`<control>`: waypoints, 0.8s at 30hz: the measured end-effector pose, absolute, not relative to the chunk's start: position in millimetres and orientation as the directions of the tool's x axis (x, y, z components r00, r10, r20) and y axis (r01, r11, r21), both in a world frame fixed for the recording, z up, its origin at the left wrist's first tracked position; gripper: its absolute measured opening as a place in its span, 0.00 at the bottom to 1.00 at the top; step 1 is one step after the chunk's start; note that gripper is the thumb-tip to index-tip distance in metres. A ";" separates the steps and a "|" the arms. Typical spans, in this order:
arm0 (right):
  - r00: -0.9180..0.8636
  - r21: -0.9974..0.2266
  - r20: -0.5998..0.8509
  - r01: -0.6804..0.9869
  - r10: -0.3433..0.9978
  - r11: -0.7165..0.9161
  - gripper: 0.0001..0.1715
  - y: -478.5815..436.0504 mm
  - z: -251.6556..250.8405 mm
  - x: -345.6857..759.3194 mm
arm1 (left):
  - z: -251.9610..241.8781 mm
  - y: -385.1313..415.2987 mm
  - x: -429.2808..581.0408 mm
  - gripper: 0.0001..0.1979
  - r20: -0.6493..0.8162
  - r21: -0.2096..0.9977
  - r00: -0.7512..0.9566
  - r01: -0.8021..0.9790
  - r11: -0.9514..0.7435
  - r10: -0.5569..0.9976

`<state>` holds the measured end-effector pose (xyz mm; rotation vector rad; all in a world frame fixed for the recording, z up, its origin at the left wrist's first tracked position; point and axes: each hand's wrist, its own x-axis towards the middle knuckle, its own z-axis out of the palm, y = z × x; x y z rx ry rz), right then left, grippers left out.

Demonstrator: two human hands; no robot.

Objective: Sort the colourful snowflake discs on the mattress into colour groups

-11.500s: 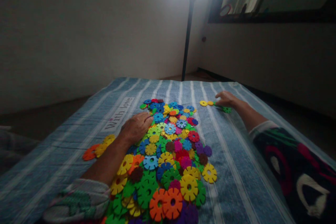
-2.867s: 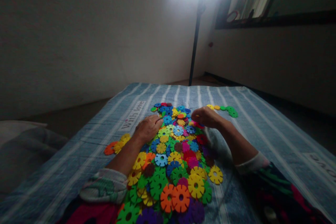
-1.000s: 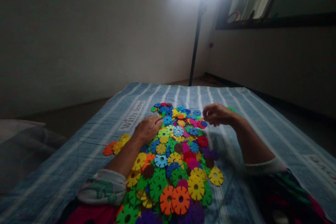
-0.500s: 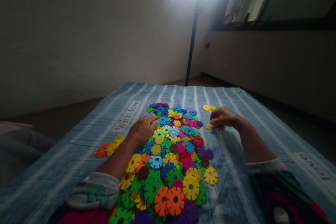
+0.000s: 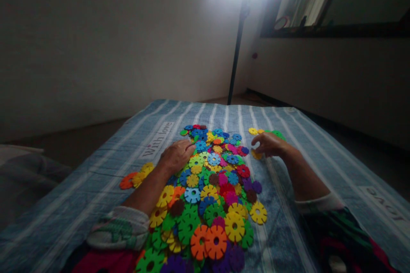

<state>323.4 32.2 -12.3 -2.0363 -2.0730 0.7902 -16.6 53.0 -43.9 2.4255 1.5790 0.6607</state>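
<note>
A blue cloth [image 5: 92,192] with white stripes, printed "With love" [image 5: 156,140], carries a long heap of multicolored notched discs [image 5: 209,194] down its middle, a cluster of orange and yellow discs [image 5: 139,178] at left, and a row of yellow and green discs [image 5: 261,131] toward the far right.

Disc pile [image 5: 205,192] on cloth [image 5: 105,183]

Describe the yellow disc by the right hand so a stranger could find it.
On the blue striped cloth, look right of the long multicoloured pile of discs to the right hand. The yellow disc shows just beneath it, partly hidden; unlike yellow ones in the pile or the short row beyond, it is on its own.
</note>
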 end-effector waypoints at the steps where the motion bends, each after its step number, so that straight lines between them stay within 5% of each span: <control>1: -0.059 -0.442 -0.247 0.895 0.967 -0.058 0.17 31.5 -10.3 324.0 | -44.0 53.0 -16.5 0.15 0.272 0.378 0.338 0.824 -0.423 0.901; 10: -0.011 -0.383 -0.290 0.918 0.957 -0.106 0.19 26.8 -6.6 331.7 | -44.8 52.5 -15.9 0.15 0.265 0.358 0.321 0.843 -0.402 0.909; 24: -0.117 -0.310 -0.265 0.950 0.957 0.030 0.28 27.0 -6.7 323.3 | -43.9 52.4 -15.3 0.13 0.263 0.379 0.305 0.840 -0.389 0.915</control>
